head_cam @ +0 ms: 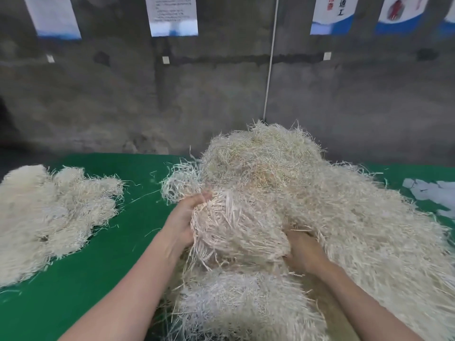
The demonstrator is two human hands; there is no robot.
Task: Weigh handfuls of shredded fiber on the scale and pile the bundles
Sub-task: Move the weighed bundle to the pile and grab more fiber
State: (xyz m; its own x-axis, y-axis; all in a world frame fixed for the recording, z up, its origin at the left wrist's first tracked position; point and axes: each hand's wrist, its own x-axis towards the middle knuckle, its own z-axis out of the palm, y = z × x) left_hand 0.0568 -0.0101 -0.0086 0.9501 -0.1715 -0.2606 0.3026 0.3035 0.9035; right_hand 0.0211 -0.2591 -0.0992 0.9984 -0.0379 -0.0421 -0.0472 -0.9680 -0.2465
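In the head view, a loose clump of pale, straw-coloured shredded fibre (236,227) is held between both hands, just above the near slope of a large heap of the same shredded fibre (320,188), which takes up the middle and right of the table. The clump is cupped from the left by the left hand (183,217), whose fingers are curled over its upper edge. It is grasped from the right by the right hand (304,252), whose fingertips are sunk among the strands. The picture is blurred around the hands, so finer detail of the grip cannot be told.

No scale is seen anywhere in the view, so its place cannot be given, and the weighing of this handful is judged not yet done. A lower, flatter pile of cream fibre bundles (49,217) lies well apart on the left of the green felt table cover (103,274), which suggests that some handfuls are already weighed and stacked. The heap is far larger than that pile, so most of the work is judged to remain.

Crumpled clear plastic bags (433,195) lie at the right edge. A white cord (269,70) hangs down the grey concrete wall (110,94), below blue-and-white paper notices (172,16). Stray strands trail from the clump into the heap, and these may snag when it is lifted.
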